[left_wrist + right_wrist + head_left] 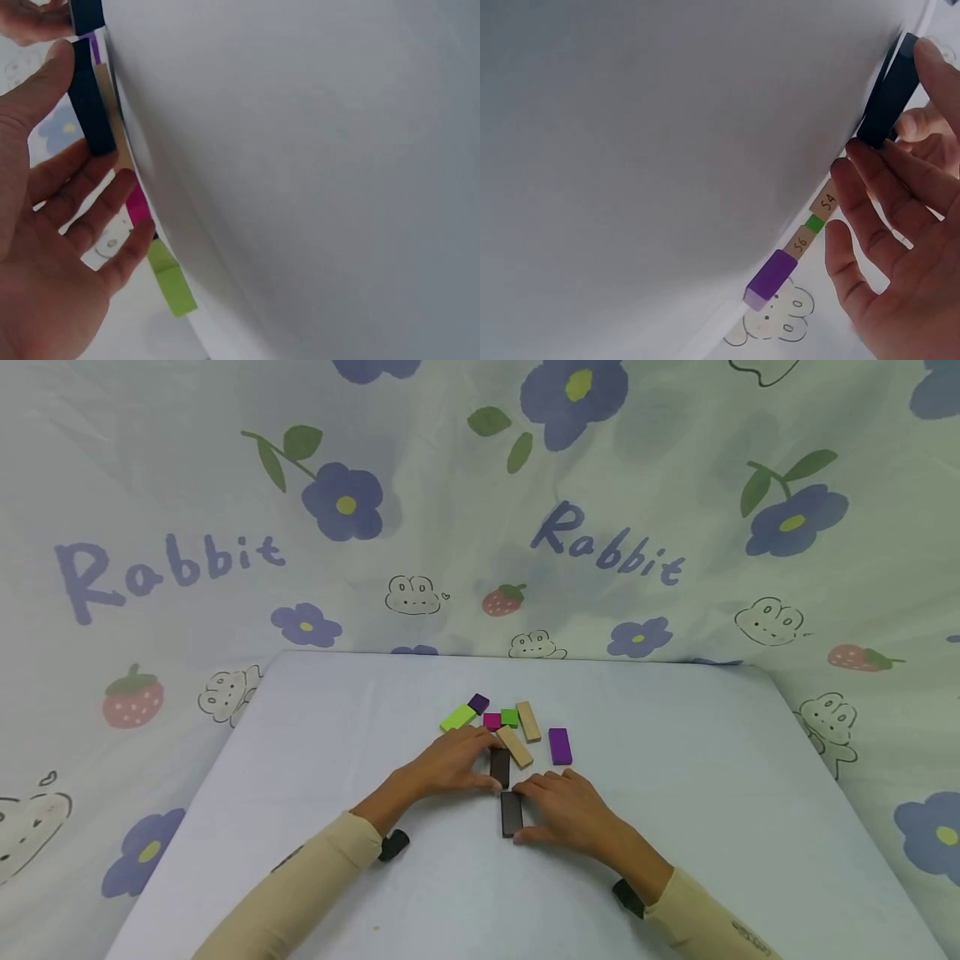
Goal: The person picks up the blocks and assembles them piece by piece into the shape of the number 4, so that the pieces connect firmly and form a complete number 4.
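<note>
My left hand (453,762) pinches a black block (499,768) by its two ends, thumb at the near end and fingertips at the far end. In the left wrist view this black block (91,101) spans from thumb to fingers. Just nearer on the table, my right hand (562,810) pinches a second black block (512,814) the same way. The right wrist view shows that second block (891,94) between thumb and fingertips. A light wooden block (514,747) lies right beside the left hand's fingertips. The two black blocks stand nearly in line, end towards end.
Beyond the hands lie a lime block (458,717), a dark purple block (478,702), a magenta block (492,721), a green block (509,717) and another wooden block (528,722). A purple block (560,747) lies to the right. The white table (720,760) meets a patterned cloth (465,527) behind.
</note>
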`<state>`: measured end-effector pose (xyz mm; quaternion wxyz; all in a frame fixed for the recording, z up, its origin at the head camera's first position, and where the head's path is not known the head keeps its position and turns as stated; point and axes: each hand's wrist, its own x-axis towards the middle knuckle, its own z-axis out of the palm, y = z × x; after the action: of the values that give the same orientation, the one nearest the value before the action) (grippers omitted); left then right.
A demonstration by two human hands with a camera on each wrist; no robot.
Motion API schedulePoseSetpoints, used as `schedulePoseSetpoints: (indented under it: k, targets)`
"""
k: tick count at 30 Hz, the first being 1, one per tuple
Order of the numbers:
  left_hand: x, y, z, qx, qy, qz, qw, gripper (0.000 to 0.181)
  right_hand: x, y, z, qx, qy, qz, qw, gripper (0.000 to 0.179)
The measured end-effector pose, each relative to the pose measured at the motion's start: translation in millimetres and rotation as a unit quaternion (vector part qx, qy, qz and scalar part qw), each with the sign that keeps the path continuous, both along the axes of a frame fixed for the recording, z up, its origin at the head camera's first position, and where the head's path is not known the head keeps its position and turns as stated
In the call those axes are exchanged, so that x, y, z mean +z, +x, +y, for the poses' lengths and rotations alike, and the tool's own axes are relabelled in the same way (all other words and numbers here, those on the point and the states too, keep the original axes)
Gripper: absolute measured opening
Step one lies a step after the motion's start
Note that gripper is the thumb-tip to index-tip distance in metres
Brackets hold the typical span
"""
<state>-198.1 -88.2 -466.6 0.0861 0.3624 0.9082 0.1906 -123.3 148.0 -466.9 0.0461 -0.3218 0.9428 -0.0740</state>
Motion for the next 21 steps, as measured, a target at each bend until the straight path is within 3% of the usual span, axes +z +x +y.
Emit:
schedulePoseSetpoints:
  k: [13,21]
  targets:
    - [-2.6,3.5,6.3,0.008,-0.029,-0.001,0.9996,0.067,3.6,9.9,-6.6,0.011,-0.006,0.020,0.9997,0.071]
    - [-1.4,5.6,4.3,0.003,-0.023,0.001,0.9997,0.067,4.4,10.7,-8.8,0.006,-0.004,0.022,0.9997,0.074]
